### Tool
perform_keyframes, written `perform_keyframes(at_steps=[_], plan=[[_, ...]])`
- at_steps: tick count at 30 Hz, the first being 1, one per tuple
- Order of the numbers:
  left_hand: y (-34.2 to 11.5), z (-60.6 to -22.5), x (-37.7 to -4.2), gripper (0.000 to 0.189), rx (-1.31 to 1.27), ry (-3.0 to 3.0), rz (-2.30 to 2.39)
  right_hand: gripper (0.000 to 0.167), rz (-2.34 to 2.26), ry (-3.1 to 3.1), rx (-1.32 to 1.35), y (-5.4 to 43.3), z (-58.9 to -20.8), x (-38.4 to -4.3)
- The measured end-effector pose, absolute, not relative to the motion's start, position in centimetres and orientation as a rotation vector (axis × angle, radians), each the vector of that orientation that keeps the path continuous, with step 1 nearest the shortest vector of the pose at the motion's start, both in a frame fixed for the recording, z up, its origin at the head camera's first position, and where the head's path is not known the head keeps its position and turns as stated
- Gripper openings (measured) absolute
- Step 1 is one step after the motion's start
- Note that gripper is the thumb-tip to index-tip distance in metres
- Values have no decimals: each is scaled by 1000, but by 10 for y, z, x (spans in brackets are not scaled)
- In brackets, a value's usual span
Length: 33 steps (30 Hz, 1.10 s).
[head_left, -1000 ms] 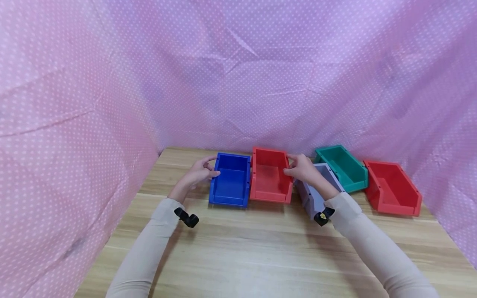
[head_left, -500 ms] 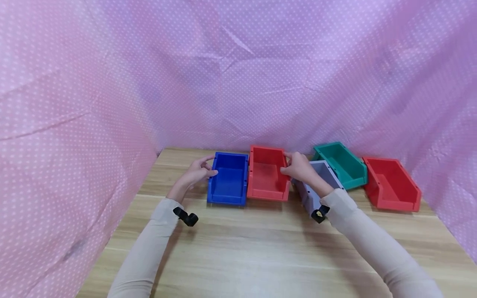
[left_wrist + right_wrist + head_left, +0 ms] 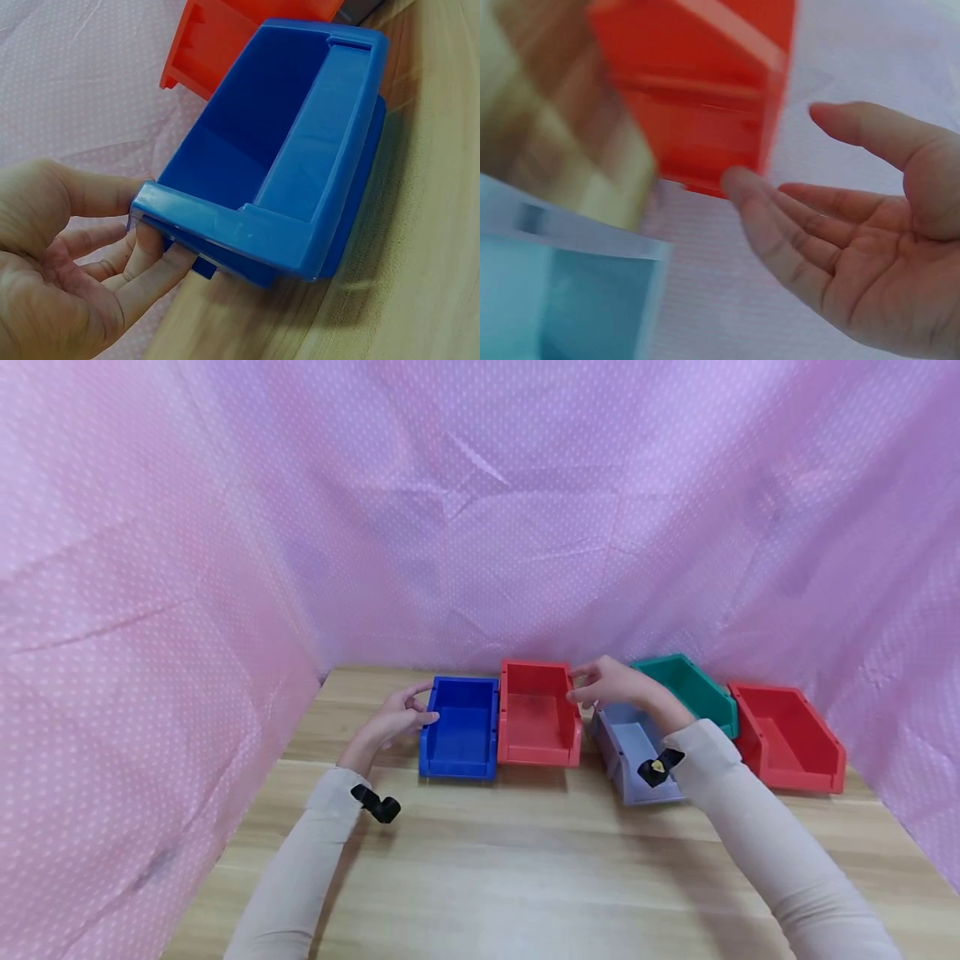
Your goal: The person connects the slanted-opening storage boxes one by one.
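A blue open-front storage bin [image 3: 459, 745] sits towards the back of the table, left of a red storage bin [image 3: 534, 720]. My left hand [image 3: 393, 717] holds the blue bin's left side wall: in the left wrist view the thumb lies at the rim and the fingers [image 3: 154, 281] reach beneath it. Just right of the red bin is my right hand [image 3: 617, 681]. In the right wrist view its thumb stands apart from the wall and the fingertips [image 3: 742, 184] overlap the red bin's lower edge; nothing lies between thumb and fingers.
A grey bin [image 3: 611, 747] stands slightly askew under the right forearm, which covers part of it. Behind it is a green bin [image 3: 693, 689], with a second red bin [image 3: 795, 735] at the far right. Pink dotted cloth [image 3: 480, 568] hangs behind the wooden table [image 3: 480, 868].
My right hand has let go of the red bin's right wall, its thumb and fingers now spread apart, and the forearm has shifted right over the grey bin. The left hand keeps its hold.
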<state>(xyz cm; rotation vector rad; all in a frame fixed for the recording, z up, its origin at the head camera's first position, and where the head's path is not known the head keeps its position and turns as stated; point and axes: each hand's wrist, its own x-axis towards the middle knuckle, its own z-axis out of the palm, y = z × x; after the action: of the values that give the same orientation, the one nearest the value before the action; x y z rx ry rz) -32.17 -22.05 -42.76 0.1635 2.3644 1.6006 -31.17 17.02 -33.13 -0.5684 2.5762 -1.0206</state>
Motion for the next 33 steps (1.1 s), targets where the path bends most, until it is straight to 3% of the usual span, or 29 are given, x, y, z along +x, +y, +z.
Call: perform_keyframes(at_steps=[8,16,33], plan=[[-221,-436,-322,72,171,2331,1660,64,-995,2589,-761,145,-309,-314],[-222,-434,-325,72,181,2341,1677,77,-818,2575,-889,105,-316,-319],[-221,-436,-322,72,178,2311,1701,85,-686,2615,-836,94,-344,-325]])
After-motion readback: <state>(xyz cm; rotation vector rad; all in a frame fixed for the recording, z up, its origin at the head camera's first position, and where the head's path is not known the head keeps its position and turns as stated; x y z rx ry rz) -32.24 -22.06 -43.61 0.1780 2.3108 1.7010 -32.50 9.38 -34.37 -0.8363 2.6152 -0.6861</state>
